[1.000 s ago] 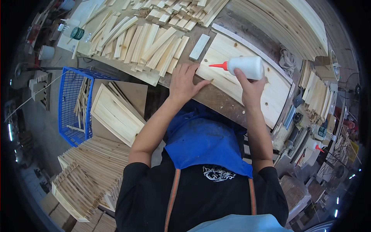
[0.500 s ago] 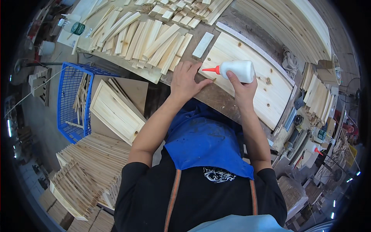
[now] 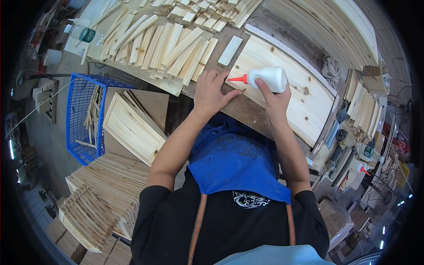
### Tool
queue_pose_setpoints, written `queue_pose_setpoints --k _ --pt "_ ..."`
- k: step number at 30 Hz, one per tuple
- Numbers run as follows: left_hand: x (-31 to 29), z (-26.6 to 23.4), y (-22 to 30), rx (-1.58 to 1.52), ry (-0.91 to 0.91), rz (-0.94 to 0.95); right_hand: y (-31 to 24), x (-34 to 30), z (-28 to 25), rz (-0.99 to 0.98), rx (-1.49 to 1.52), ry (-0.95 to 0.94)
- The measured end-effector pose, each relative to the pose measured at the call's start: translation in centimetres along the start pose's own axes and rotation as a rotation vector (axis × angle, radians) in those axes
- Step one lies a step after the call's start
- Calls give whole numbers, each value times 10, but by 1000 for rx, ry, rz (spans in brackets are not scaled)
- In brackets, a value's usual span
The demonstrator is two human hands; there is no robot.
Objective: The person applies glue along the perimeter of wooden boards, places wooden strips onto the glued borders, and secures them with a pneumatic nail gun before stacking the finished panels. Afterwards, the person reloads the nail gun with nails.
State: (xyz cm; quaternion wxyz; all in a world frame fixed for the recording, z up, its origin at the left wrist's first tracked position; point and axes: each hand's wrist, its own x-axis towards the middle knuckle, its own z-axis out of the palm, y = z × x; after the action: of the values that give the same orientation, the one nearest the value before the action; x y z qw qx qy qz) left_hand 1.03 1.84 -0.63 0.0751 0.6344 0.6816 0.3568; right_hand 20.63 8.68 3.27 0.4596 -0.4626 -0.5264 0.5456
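My right hand [image 3: 277, 98] grips a white squeeze bottle [image 3: 273, 78] with a red pointed nozzle, the kind used for glue. The bottle lies tilted over a pale, knotty wooden panel [image 3: 293, 88], its nozzle pointing left to the panel's left end. Beside that end rests my left hand [image 3: 211, 92], fingers stretched and thumb spread away from them. Those fingertips are close to the nozzle tip; whether they press on the panel's edge I cannot tell. Near the thumb shows a small brownish spot or piece, too small to name.
Many loose wooden strips [image 3: 168, 48] lie on the bench at the left, and a short pale block [image 3: 230, 51] sits beyond the panel. A straight strip [image 3: 291, 55] runs along the panel's far side. Blue crate [image 3: 84, 119], framed panel [image 3: 132, 128] and stacked slats [image 3: 110, 176] stand lower left.
My right hand has brought the bottle slightly left, so its nozzle tip is nearer my left fingertips. The left hand stays almost in place.
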Motion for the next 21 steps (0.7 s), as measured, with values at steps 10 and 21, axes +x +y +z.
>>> queue_pose_setpoints --k 10,21 --pt "2 0 0 10 5 0 4 0 4 -9 25 -2" --pt "3 1 1 4 13 -1 7 1 1 -40 -3 -12"
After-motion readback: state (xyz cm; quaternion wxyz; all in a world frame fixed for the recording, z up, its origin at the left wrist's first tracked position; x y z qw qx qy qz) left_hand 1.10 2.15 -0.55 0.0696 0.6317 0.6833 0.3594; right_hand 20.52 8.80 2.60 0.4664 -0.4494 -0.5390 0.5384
